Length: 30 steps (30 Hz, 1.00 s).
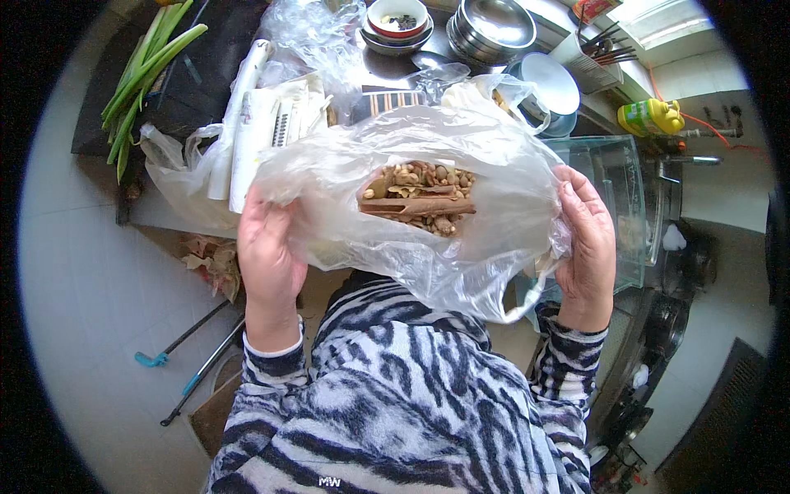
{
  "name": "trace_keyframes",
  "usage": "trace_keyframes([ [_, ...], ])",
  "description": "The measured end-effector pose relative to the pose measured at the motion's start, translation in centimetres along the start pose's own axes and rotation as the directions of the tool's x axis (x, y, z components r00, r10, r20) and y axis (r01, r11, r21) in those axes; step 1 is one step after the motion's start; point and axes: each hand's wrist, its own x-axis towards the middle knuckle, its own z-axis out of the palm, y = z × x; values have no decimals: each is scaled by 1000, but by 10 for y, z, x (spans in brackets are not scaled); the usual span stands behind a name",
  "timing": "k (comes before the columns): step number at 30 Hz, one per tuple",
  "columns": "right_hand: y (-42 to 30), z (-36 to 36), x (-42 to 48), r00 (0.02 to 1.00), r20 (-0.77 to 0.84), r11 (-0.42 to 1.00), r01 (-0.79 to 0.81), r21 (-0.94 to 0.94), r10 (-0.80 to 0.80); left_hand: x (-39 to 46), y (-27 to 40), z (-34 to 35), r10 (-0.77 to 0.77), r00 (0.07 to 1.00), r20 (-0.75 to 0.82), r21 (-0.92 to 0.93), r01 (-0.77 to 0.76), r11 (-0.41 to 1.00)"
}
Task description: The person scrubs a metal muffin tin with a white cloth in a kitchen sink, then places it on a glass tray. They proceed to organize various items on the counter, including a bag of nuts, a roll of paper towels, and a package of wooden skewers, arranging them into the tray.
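Note:
A translucent plastic bag [506,204] is spread wide before me, its mouth gaping upward. My left hand [270,241] grips its left side, and my right hand [585,241] pinches the gathered right edge. Dried whole spices [447,223] lie inside, with a long roll of cinnamon-like bark [413,207] across the middle. Brown pods, round nuts and curled bark pieces surround that roll. One handle loop [532,299] of the bag hangs toward my body, near my right forearm. Parts of my left fingers are hidden by the plastic.
Behind the bag stand stacked bowls [398,43], steel bowls [497,31] and white plastic rolls [247,117]. Green leeks [145,80] lie at the far left. A glass-edged sink cover [623,185], a yellow bottle [651,117] and a chopstick holder [583,62] are on the right.

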Motion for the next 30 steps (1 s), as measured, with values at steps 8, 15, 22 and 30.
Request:
trace_keyframes([
  [8, 11, -3, -5, 998, -53, 999, 32, 36, -30, -3, -10, 11, -145, 988, -50, 39, 147, 988],
  [15, 38, -48, -40, 942, -12, 911, 320, -259, -334, -10, 2, 13, -107, 994, -4, 256, 105, 961],
  [22, 55, -5, -39, 963, 61, 698, 233, -677, -262, -4, -21, 31, -137, 990, 16, 284, 126, 950],
  [30, 3, -31, -2, 925, -79, 923, 376, 78, -371, 17, 12, 4, -166, 986, 11, 218, 159, 963],
])
